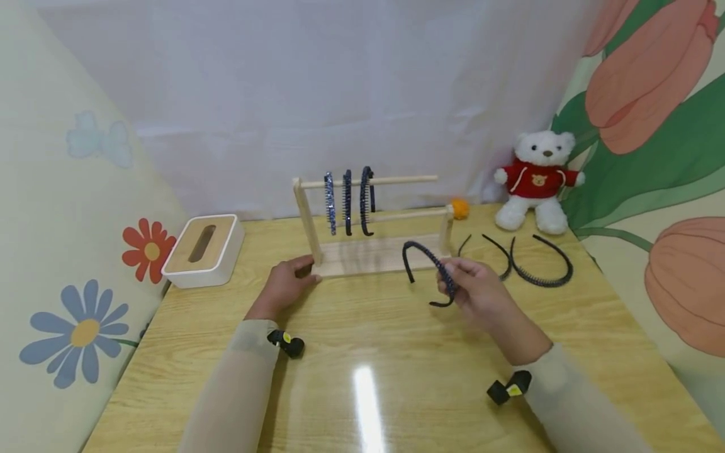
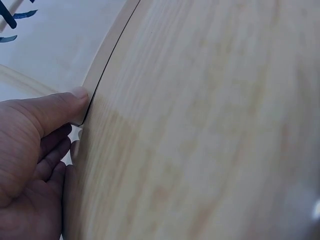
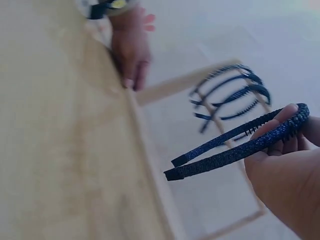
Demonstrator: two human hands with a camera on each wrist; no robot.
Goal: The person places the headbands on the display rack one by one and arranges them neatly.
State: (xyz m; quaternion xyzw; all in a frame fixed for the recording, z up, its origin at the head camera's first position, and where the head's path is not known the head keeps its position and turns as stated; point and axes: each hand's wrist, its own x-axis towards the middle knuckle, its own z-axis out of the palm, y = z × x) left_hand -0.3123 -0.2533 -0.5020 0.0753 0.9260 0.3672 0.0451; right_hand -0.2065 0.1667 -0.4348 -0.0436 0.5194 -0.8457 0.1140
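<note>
My right hand holds a dark, glittery toothed headband by one side, in front of the rack's right end. In the right wrist view the headband points its two tips away from the fingers. A wooden headband rack stands at the back of the table. On its upper bar hang a silvery-blue glitter headband and two darker headbands, a middle one and a right one. My left hand grips the left front corner of the rack's base, thumb against its edge.
Right of the rack, dark headbands lie on the table. A white teddy bear in a red hoodie sits behind them, with an orange ball-like thing nearby. At the left is a white tissue box with a wooden lid.
</note>
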